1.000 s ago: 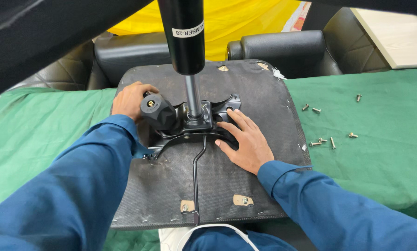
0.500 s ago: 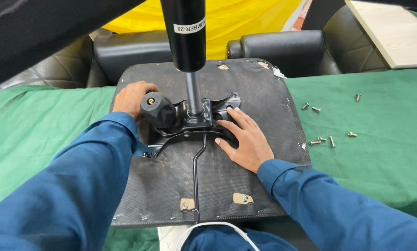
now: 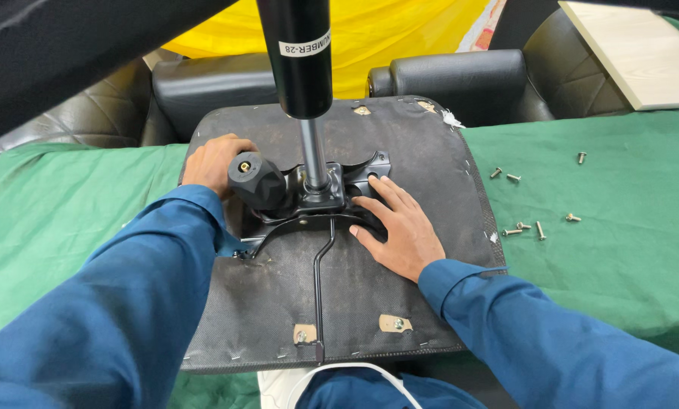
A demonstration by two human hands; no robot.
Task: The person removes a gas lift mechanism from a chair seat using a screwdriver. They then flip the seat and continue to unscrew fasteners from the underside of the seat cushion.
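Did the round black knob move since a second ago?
No. The round black plastic knob stays beside the thin metal rod; the left hand still rests behind it.

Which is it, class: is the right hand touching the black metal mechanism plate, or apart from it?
Touching. The head view shows the right hand lying flat with fingers on the black metal mechanism plate.

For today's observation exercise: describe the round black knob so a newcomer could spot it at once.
Start at the upturned black seat base on the green cloth. On its metal mechanism plate, beside the left hand, sits the black knob, the only chunky rounded part with a brass centre.
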